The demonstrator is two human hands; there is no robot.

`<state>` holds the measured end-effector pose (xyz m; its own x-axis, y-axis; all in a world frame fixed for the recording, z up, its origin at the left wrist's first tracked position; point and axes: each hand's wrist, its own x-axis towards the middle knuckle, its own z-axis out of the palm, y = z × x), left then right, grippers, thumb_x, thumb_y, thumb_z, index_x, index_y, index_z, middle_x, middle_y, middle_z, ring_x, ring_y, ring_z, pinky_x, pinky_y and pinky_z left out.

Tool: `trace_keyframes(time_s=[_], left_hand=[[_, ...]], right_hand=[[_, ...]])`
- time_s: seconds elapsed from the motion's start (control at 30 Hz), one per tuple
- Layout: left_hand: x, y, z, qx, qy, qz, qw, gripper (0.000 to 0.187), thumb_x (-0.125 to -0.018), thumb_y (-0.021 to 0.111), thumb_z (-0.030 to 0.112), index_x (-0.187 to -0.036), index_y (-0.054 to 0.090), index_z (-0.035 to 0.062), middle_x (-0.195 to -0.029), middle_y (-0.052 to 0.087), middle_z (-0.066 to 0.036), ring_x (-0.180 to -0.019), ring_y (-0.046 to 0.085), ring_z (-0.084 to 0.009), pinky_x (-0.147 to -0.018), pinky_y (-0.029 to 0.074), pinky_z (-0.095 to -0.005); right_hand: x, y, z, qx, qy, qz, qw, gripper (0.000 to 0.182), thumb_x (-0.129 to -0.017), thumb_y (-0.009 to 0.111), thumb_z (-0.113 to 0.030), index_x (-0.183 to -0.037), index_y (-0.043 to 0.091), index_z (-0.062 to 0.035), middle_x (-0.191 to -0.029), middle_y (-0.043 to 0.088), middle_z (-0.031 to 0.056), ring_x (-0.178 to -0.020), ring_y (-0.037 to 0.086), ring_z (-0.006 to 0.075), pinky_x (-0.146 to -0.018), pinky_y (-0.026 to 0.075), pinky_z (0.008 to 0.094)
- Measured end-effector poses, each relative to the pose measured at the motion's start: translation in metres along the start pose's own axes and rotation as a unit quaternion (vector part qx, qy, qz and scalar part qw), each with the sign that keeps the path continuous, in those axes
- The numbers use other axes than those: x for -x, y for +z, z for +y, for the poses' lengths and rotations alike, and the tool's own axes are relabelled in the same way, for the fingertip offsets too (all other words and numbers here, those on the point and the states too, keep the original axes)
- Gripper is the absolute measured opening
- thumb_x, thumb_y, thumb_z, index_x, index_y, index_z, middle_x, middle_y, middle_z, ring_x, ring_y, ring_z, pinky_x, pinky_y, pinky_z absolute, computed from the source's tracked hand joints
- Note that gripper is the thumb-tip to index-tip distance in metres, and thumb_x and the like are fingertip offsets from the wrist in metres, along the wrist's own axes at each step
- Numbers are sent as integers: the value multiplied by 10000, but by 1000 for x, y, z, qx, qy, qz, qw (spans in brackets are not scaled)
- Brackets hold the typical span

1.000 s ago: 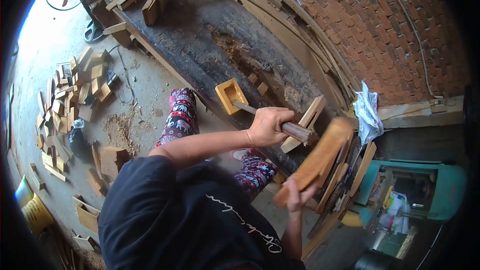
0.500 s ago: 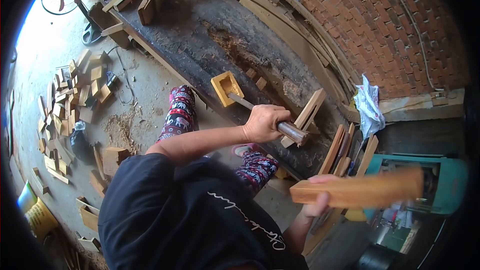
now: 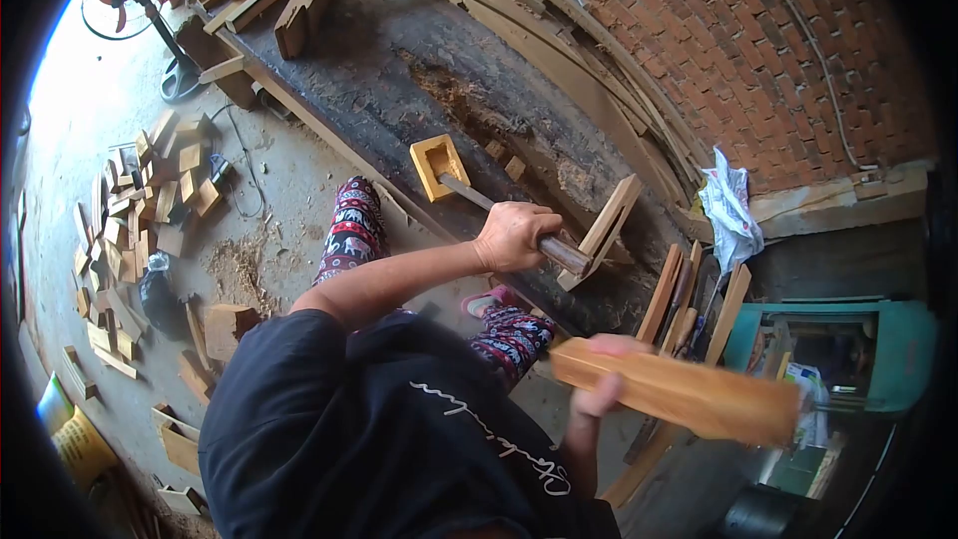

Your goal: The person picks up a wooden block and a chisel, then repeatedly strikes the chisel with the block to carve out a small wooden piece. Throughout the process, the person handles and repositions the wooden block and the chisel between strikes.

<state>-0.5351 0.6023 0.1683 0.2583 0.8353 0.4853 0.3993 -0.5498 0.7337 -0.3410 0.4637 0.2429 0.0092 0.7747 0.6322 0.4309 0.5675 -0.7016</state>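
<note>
Yellow hollowed block (image 3: 422,171) lies on bench (image 3: 379,75), up-left of left hand (image 3: 512,237); fingers wrapped around chisel (image 3: 469,194), long axis slanting down-right from block; right hand (image 3: 597,398) grips wooden club (image 3: 689,394), apart from chisel.

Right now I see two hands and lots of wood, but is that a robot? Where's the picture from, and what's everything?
No robot here, just a person with two bare hands. The camera is worn on their head, so you look down over their dark shirt. The left hand grips a chisel, its blade reaching into a hollowed wooden block. The right hand has its fingers around a thick wooden club, a bit blurry. The long dark surface is a workbench. The block lies there, with a slotted wooden piece beyond the chisel's handle.
</note>
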Motion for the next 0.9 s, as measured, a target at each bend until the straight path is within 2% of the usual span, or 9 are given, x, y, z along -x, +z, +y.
trace_keyframes(time_s=[0.03, 0.07, 0.17, 0.23, 0.4, 0.5, 0.63, 0.7, 0.9], left_hand=[[0, -1, 0, -4, 4, 2, 1000, 198, -683, 714, 209, -827, 616, 115, -789, 622, -73, -830, 642, -312, -670, 510, -430], [-1, -1, -2, -18, 17, 30, 999, 195, -665, 713, 185, -785, 582, 104, -751, 596, -79, -780, 631, -320, -641, 498, -435], [6, 1, -24, -45, 30, 36, 998, 199, -645, 703, 163, -734, 538, 95, -717, 569, -82, -731, 621, -329, -611, 485, -446], [13, -1, -23, -64, 66, -13, 996, 200, -644, 707, 172, -742, 548, 98, -721, 567, -82, -727, 622, -323, -606, 481, -448], [14, -3, 9, -14, 143, 30, 989, 239, -664, 734, 194, -725, 526, 94, -694, 534, -86, -678, 603, -319, -569, 469, -433], [15, -7, 18, 7, 150, 40, 988, 229, -633, 713, 189, -765, 550, 99, -738, 545, -87, -726, 610, -320, -601, 484, -433], [8, -24, 21, 49, 100, 111, 988, 279, -602, 721, 214, -784, 557, 81, -733, 520, -107, -724, 582, -335, -615, 477, -435], [-4, -34, 9, 74, 73, 180, 978, 306, -595, 723, 216, -796, 555, 57, -729, 502, -129, -702, 573, -323, -621, 469, -419], [-35, -98, -8, 382, -60, 264, 884, 279, -927, 654, 307, -954, 546, 51, -770, 474, 24, -714, 439, -86, -636, 399, -268]], right_hand=[[17, -18, 20, 160, -4, -179, 971, 406, -795, 629, -265, -1079, 494, -7, -945, 592, 138, -782, 576, 226, -826, 459, 379], [32, 6, 18, 30, 229, -152, 961, 426, -773, 722, -230, -1076, 531, 0, -980, 598, 129, -868, 583, 228, -851, 452, 371], [55, 8, 20, -9, 327, -122, 937, 578, -747, 788, -190, -1195, 491, 24, -1036, 575, 118, -1002, 563, 229, -924, 432, 386], [66, 0, 18, -9, 259, -86, 962, 674, -748, 782, -177, -1285, 430, 28, -1138, 529, 138, -1077, 526, 241, -956, 418, 390], [77, -8, 12, -67, 319, -44, 944, 742, -767, 718, -147, -1374, 337, 48, -1198, 478, 152, -1137, 479, 259, -1019, 377, 403], [79, -4, 14, -90, 282, -39, 954, 766, -773, 683, -145, -1406, 305, 62, -1200, 466, 166, -1068, 518, 250, -917, 465, 375], [75, 1, 15, -115, 285, -37, 951, 842, -768, 649, -146, -1457, 220, 79, -1201, 445, 193, -839, 575, 197, -590, 517, 269], [68, 4, 16, -106, 236, -58, 964, 792, -811, 590, -128, -1456, 163, 42, -856, 540, 156, -623, 562, 207, -585, 493, 322], [41, 11, 14, -66, 222, -71, 970, 644, -831, 602, -147, -1346, 276, 57, -740, 550, 108, -627, 565, 187, -619, 495, 313]])
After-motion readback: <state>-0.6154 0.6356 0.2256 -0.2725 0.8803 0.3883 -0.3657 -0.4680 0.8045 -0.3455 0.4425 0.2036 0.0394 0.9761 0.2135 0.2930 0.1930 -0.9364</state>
